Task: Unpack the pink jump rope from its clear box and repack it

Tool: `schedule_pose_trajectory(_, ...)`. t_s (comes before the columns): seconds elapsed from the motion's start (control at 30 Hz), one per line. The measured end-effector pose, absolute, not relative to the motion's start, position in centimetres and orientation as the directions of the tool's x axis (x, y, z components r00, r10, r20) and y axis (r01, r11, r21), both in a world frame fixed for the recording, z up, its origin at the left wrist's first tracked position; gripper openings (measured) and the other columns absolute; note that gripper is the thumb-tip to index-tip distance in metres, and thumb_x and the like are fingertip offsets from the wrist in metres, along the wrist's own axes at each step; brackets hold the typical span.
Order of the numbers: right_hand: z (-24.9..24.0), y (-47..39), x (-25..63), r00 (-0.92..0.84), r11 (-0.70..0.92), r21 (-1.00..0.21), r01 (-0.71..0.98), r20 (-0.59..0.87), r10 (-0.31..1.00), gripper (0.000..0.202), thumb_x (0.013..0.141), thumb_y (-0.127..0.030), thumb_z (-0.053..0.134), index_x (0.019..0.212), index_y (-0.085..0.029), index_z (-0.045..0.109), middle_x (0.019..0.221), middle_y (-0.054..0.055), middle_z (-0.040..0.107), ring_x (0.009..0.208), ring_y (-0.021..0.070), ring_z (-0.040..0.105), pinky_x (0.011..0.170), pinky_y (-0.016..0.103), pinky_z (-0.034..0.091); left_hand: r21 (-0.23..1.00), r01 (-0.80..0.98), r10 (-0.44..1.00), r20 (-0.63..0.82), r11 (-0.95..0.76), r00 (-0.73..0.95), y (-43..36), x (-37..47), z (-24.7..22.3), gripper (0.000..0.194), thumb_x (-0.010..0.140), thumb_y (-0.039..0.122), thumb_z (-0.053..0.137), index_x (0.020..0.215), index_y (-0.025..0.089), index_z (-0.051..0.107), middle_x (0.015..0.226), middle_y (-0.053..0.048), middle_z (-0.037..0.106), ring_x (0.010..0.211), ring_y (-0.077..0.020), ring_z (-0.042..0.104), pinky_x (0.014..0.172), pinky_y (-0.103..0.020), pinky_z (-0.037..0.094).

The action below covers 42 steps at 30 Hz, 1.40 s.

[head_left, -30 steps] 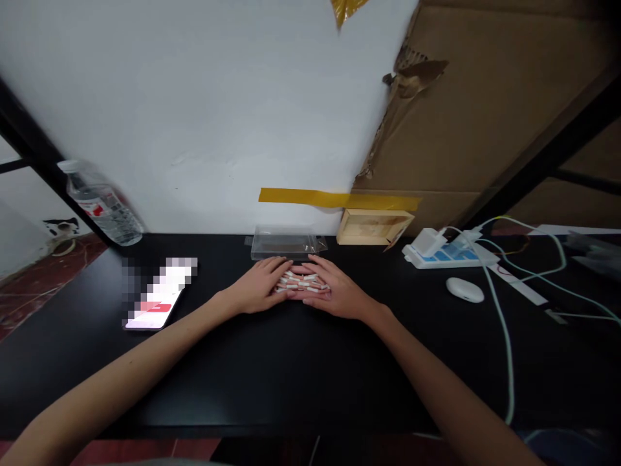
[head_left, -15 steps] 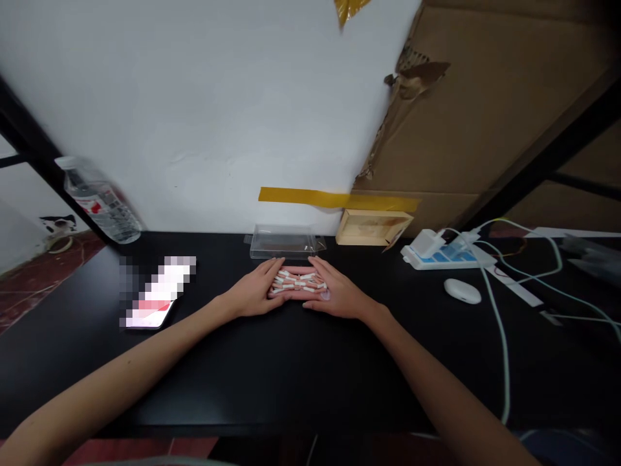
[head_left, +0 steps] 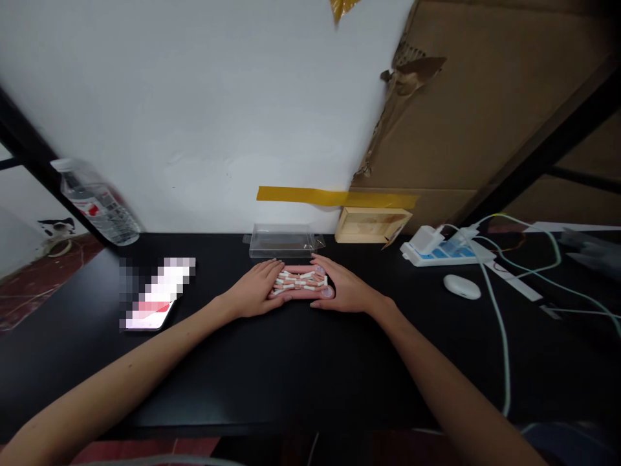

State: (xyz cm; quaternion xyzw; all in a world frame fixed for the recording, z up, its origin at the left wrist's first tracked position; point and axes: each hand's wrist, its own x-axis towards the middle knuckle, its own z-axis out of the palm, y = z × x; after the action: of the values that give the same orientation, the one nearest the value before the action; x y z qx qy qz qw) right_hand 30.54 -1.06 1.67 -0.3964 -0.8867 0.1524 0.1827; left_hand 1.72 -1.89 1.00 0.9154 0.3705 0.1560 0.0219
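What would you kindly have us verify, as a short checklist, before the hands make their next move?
1. Left hand at the pink holder's left end: ok; firmness of grip: cannot tell.
2. Right hand snug against the right end: not ok; a dark gap shows by the palm.
3. All white pieces seated inside: cannot tell; the left hand covers some.
4. Clear plastic box apart from the holder, behind it: ok.
5. Phone clear of the left hand: ok.
6. White earbud-style case clear of the right hand: ok.
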Motion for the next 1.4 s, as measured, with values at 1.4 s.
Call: schedule_pose_trajectory(1.4, 1.9, -2.5, 28.4, -0.562, 0.544, -0.384, 0.746, 0.077, 0.824, 0.104, 0.081, -0.074, 0.062, 0.160, -0.016, 0.027, 0.165, 0.018, 0.024, 0.151, 0.0383, 0.025, 0.121, 0.059, 0.024, 0.187, 0.699, 0.724, 0.211, -0.690, 0.657, -2.5, 2.8, 1.2, 0.076, 0.095, 0.058, 0.047, 0.147, 0.003, 0.039, 0.152, -0.026, 0.043, 0.142, -0.0383, 0.041, 0.115, -0.052, 0.032)
